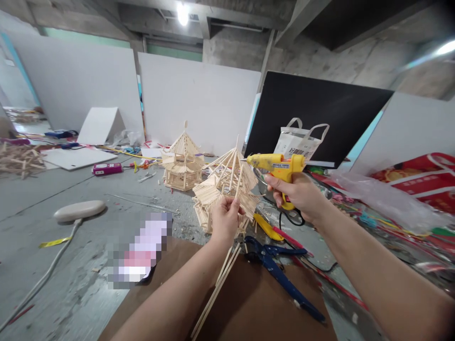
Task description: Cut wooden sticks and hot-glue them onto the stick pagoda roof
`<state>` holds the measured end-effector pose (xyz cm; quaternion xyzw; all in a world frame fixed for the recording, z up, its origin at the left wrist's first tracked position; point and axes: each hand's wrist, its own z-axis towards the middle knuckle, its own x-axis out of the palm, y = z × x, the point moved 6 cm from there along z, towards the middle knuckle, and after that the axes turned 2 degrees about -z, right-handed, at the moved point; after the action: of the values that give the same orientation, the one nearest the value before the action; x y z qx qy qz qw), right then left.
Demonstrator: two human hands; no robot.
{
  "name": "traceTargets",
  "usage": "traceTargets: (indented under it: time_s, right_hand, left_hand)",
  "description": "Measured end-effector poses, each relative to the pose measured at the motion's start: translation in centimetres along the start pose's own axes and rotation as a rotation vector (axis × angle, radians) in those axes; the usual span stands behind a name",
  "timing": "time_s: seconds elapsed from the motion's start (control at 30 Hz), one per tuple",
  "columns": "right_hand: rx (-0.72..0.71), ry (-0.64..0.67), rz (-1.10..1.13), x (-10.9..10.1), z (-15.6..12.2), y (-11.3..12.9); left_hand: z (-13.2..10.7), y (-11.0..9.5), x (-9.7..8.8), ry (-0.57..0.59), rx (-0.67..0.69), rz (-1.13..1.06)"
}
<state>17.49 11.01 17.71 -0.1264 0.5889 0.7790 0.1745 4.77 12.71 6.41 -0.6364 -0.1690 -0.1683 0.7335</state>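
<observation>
My right hand is wrapped around a yellow hot glue gun. A pale glue stick pokes out of its back, and its nozzle points left, close to the peak of a wooden-stick pavilion model. At the front of that model, my left hand pinches what looks like a thin wooden stick running up towards the roof; its lower end is hidden by my fingers. Behind and to the left stands a second stick pavilion with two tiers of roof.
Blue cutters and loose sticks lie on brown board in front of me. A yellow utility knife rests near the model. Leftward are a blurred-out phone and a corded white device. A paper bag stands behind.
</observation>
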Motion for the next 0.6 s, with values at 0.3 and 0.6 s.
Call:
traceTargets:
  time_s: [0.3,0.6]
  right_hand:
    - [0.021,-0.001,0.085,1.1,1.5,-0.6]
    - [0.036,0.012,0.093,1.3,1.6,-0.9]
  left_hand:
    - [0.0,0.0,-0.1,0.009,-0.016,-0.028]
    - [0.0,0.0,-0.1,0.001,-0.01,-0.027]
